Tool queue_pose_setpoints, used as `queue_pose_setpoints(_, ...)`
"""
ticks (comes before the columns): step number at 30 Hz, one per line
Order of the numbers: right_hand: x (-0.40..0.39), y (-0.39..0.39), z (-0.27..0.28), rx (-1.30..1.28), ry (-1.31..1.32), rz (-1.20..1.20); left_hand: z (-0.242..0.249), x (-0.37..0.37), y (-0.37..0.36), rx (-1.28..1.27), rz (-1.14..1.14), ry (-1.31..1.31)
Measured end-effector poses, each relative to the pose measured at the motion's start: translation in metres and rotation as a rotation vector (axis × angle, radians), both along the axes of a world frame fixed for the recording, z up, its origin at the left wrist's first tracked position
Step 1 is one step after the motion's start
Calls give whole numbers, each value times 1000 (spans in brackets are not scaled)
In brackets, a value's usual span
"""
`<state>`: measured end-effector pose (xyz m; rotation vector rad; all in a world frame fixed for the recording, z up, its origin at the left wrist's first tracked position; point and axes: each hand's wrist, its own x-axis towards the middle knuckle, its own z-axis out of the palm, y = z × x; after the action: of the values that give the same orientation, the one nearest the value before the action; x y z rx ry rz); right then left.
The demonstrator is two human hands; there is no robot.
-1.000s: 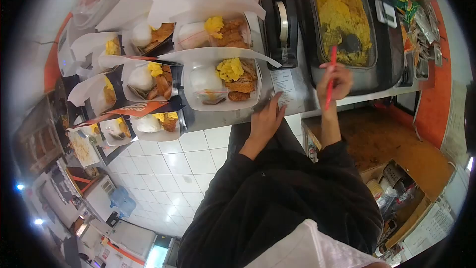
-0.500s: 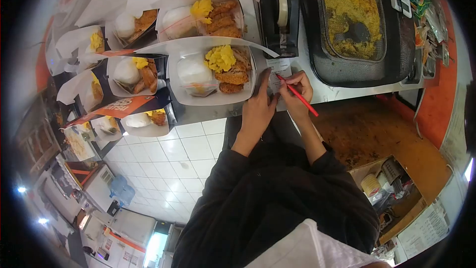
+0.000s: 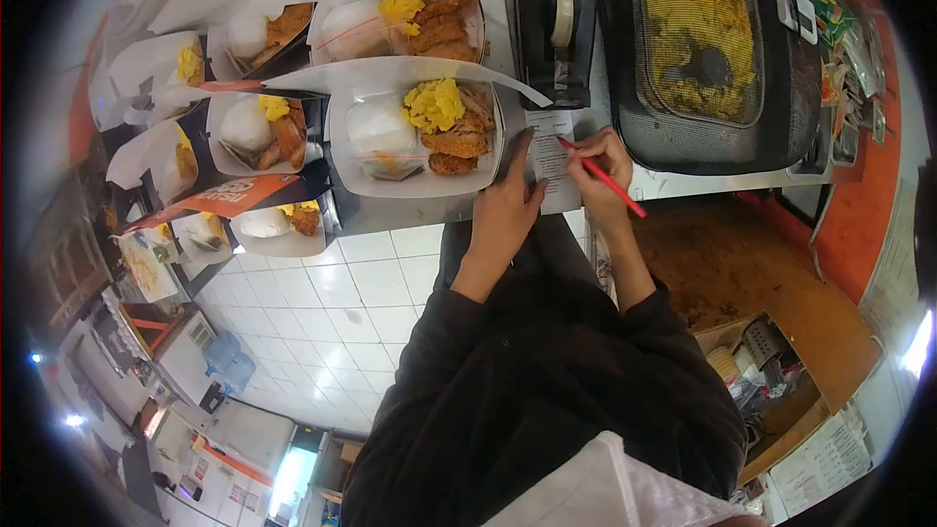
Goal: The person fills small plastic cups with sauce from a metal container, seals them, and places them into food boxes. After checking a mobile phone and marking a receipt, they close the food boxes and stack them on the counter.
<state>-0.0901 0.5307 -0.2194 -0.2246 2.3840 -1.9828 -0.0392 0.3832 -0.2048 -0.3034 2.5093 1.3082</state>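
Observation:
A printed paper receipt (image 3: 550,158) lies at the counter's edge. My left hand (image 3: 505,217) rests flat on its left side, index finger and thumb stretched out. In my right hand (image 3: 607,168) is a red pen (image 3: 626,194), gripped between the fingers, with its tip at the upper right part of the receipt. Just left of the receipt stands an open takeaway box (image 3: 337,141) with wrapped white rice (image 3: 379,125), scrambled egg (image 3: 434,105) and sliced fried chicken (image 3: 455,162). A tape dispenser (image 3: 576,49) is directly behind the receipt.
Several more open food boxes (image 3: 262,164) fill the counter on the left. At the right is a black mesh-covered tray (image 3: 703,141) with yellow food inside. A small digital timer (image 3: 798,10) sits on it. Below the counter, a wooden box (image 3: 815,420) holds assorted items.
My right hand and the pen have moved slightly right and lifted off the middle of the receipt, so more of its print shows. My left hand stays on the paper.

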Motion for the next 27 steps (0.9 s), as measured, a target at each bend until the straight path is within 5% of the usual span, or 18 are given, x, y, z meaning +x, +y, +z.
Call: queue_pose_setpoints(27,-4,13,-2,-24,-21,154,1,-1,0,-16,-1,30)
